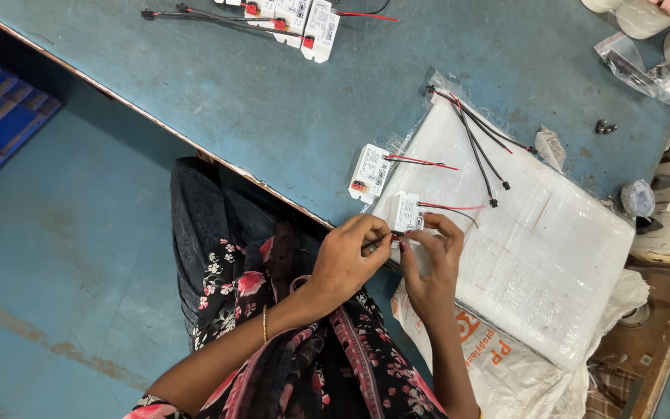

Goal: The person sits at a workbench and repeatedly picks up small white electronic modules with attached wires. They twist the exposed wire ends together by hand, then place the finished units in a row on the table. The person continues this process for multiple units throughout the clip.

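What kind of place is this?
Probably a small electronics assembly workbench: both hands hold a small white wired module, similar modules lie on the worn blue table, and loose black-and-red leads lie nearby.

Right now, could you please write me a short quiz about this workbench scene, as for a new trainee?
1. True or false: both hands hold the same small white module.
2. Which surface lies under the loose black and red cables? A) bare blue table B) white plastic-wrapped pack C) blue crate
3. What kind of wires come out of the second white module lying on the table?

Key:
1. True: the left hand and the right hand meet at the small white module.
2. B: the cables rest on the white plastic-wrapped pack, not on the blue table.
3. Red and black wires, on the second white module.
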`<state>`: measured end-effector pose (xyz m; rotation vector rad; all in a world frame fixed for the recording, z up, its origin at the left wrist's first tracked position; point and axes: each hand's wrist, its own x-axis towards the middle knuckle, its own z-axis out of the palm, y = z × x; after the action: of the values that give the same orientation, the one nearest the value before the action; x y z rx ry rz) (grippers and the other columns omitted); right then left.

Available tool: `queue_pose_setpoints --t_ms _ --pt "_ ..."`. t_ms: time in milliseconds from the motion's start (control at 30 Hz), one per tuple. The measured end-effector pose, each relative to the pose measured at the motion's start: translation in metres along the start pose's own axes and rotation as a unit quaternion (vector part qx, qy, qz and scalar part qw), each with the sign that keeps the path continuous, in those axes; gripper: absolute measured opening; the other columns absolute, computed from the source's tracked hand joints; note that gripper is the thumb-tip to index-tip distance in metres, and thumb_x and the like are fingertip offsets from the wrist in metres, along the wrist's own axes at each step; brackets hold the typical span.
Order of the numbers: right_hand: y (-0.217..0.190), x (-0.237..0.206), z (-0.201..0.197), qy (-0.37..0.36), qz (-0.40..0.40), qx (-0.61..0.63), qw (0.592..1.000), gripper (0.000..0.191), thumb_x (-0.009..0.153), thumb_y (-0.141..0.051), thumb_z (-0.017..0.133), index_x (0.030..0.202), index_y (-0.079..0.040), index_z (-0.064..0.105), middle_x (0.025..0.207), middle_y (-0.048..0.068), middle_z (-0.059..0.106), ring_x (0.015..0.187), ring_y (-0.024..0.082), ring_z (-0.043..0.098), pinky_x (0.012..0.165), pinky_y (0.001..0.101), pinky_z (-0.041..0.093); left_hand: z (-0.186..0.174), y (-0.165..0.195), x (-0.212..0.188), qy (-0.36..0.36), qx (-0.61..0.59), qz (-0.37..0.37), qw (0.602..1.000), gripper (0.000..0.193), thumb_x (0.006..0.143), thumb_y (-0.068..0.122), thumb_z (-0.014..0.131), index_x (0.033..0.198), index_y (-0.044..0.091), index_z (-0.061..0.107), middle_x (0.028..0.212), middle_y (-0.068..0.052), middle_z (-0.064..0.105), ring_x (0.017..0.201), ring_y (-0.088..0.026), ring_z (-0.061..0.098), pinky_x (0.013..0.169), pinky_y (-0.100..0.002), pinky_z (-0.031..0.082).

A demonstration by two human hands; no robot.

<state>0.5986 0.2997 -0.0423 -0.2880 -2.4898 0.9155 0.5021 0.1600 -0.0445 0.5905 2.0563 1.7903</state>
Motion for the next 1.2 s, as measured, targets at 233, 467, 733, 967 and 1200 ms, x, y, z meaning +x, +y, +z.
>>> queue_pose_setpoints --t_ms 233,467,733,967,1200 --pt "-0.001 -0.004 0.007 0.009 -0.015 -0.055 0.998 0.023 0.085 0.001 0.078 0.107 -0.004 0.075 0.124 0.014 0.06 0.098 0.023 0.061 0.085 0.0335 0.053 -0.01 0.004 0.002 0.051 0.059 0.078 0.994 0.014 0.084 0.01 0.074 0.093 0.003 0.066 0.089 -0.01 0.067 0.083 -0.027 0.067 0.076 -0.037 0.055" --pt "-0.001 -0.006 0.01 0.026 -0.038 -0.076 0.996 0.022 0.087 0.004 0.077 0.108 -0.003 0.075 0.123 0.013 0.06 0.094 0.022 0.065 0.084 0.033 0.055 -0.009 0.001 0.004 0.043 0.035 0.054 0.997 0.015 0.083 0.011 0.075 0.093 0.003 0.066 0.087 -0.01 0.067 0.082 -0.026 0.067 0.076 -0.037 0.055" --pt "0.005 -0.008 0.015 0.039 -0.059 -0.094 0.993 0.022 0.087 0.005 0.077 0.108 -0.002 0.075 0.121 0.014 0.061 0.094 0.023 0.065 0.083 0.0337 0.055 -0.007 0.0 0.004 0.047 0.038 0.057 0.997 0.015 0.083 0.01 0.075 0.093 0.004 0.066 0.088 -0.01 0.068 0.083 -0.026 0.068 0.076 -0.038 0.055" --pt "0.007 -0.009 0.014 0.029 -0.064 -0.1 0.992 0.024 0.085 0.005 0.078 0.108 -0.002 0.074 0.122 0.014 0.061 0.095 0.025 0.063 0.083 0.0358 0.054 -0.003 0.005 -0.002 0.086 0.075 0.157 0.981 0.018 0.087 0.004 0.073 0.102 0.003 0.063 0.099 -0.01 0.067 0.096 -0.029 0.066 0.086 -0.039 0.054" --pt "0.005 -0.006 0.012 0.011 -0.071 -0.119 0.99 0.024 0.085 0.005 0.077 0.108 -0.003 0.073 0.124 0.013 0.061 0.098 0.026 0.06 0.085 0.0375 0.052 -0.004 0.002 -0.002 0.101 0.134 0.227 0.959 0.02 0.086 0.002 0.074 0.105 0.004 0.066 0.101 -0.008 0.067 0.1 -0.028 0.066 0.09 -0.04 0.051"
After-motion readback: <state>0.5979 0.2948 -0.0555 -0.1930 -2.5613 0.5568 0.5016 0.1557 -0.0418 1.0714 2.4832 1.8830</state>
